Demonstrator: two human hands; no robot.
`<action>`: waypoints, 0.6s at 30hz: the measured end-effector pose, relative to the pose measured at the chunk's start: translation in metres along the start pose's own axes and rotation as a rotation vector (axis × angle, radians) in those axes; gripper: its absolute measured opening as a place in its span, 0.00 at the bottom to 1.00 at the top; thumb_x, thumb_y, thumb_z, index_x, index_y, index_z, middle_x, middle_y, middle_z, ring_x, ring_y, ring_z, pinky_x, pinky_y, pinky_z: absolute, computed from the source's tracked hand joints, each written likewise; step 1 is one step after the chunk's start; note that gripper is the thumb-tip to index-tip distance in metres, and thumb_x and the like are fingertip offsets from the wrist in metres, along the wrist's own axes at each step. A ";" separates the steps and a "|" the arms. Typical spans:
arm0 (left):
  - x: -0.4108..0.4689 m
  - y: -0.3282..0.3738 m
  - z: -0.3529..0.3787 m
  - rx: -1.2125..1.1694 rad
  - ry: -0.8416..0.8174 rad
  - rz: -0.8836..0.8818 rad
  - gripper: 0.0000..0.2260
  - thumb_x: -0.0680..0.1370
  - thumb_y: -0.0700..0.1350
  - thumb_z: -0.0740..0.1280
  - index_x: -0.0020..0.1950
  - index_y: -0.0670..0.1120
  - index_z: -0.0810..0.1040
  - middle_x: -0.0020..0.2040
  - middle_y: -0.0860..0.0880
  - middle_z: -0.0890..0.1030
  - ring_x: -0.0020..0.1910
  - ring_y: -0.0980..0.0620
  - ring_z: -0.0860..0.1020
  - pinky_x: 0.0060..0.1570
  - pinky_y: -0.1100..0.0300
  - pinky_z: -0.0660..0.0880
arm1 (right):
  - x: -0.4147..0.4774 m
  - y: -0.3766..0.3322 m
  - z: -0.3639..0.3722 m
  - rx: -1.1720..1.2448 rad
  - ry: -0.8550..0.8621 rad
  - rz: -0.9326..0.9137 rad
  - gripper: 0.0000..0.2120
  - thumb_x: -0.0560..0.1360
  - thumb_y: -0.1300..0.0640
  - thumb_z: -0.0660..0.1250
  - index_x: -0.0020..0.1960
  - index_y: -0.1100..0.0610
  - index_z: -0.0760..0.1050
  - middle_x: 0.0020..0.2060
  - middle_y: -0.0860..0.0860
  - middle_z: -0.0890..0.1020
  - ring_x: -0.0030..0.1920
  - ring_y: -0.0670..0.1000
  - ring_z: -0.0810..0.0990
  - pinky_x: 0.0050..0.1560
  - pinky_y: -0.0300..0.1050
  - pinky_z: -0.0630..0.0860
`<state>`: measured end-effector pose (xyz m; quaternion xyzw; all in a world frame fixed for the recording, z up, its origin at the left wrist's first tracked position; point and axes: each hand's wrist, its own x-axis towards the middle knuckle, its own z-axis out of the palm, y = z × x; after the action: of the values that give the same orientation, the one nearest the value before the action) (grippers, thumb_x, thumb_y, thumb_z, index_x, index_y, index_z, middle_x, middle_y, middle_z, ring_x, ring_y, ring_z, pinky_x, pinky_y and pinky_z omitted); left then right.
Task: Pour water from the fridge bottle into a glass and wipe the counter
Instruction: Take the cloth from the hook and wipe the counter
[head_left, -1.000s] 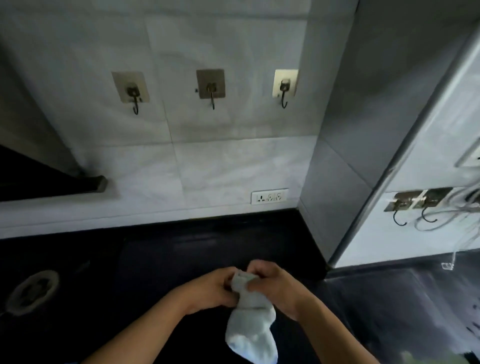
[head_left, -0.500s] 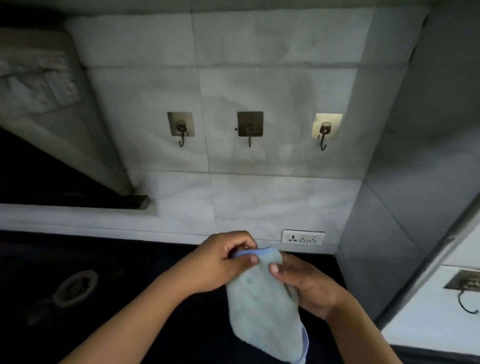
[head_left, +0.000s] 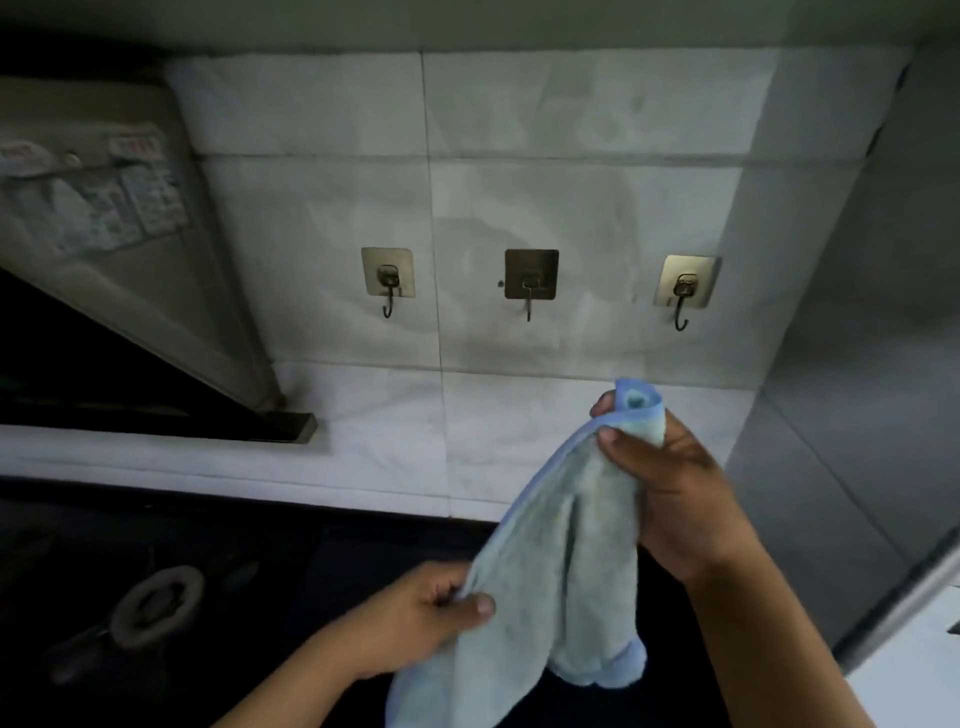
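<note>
A light blue cloth (head_left: 561, 561) with a darker blue edge hangs in front of me, above the dark counter (head_left: 260, 571). My right hand (head_left: 675, 493) pinches its top corner, raised below the right-hand wall hook (head_left: 683, 291). My left hand (head_left: 421, 618) grips the cloth's lower left edge, nearer the counter. No bottle or glass is in view.
Three stick-on metal hooks line the white tiled wall, the left hook (head_left: 388, 283), the middle hook (head_left: 530, 283) and the right one. A hood (head_left: 119, 249) slants down at left. A grey column (head_left: 857, 364) stands at right. A round burner part (head_left: 156, 605) lies on the counter.
My view has tilted up toward the hooks. My right hand has lifted the cloth's top corner higher and to the right, while my left hand slid down to the cloth's lower edge, spreading it.
</note>
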<state>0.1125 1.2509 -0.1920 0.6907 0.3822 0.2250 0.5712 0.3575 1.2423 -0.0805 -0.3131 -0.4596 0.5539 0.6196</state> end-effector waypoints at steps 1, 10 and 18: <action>0.000 0.003 -0.007 -0.046 0.061 0.016 0.07 0.79 0.50 0.69 0.51 0.49 0.84 0.46 0.52 0.84 0.46 0.57 0.80 0.48 0.58 0.77 | 0.001 -0.006 -0.007 -0.052 -0.026 -0.026 0.04 0.68 0.61 0.70 0.41 0.58 0.75 0.33 0.55 0.75 0.32 0.52 0.76 0.34 0.45 0.74; 0.014 0.101 -0.051 0.392 0.111 0.244 0.11 0.79 0.50 0.71 0.39 0.47 0.77 0.33 0.56 0.73 0.33 0.61 0.70 0.35 0.65 0.66 | -0.004 0.022 -0.032 -0.545 -0.548 0.416 0.28 0.66 0.43 0.79 0.63 0.51 0.77 0.48 0.57 0.84 0.41 0.50 0.80 0.41 0.45 0.77; 0.053 0.136 -0.070 0.587 0.007 0.227 0.07 0.78 0.50 0.70 0.41 0.56 0.76 0.37 0.59 0.77 0.35 0.62 0.73 0.38 0.65 0.69 | 0.021 0.060 -0.009 -0.630 -0.093 0.076 0.08 0.74 0.56 0.73 0.38 0.55 0.78 0.31 0.45 0.75 0.33 0.43 0.71 0.35 0.40 0.67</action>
<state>0.1292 1.3276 -0.0510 0.8636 0.3531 0.1697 0.3173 0.3410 1.2749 -0.1334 -0.4809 -0.6242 0.4208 0.4495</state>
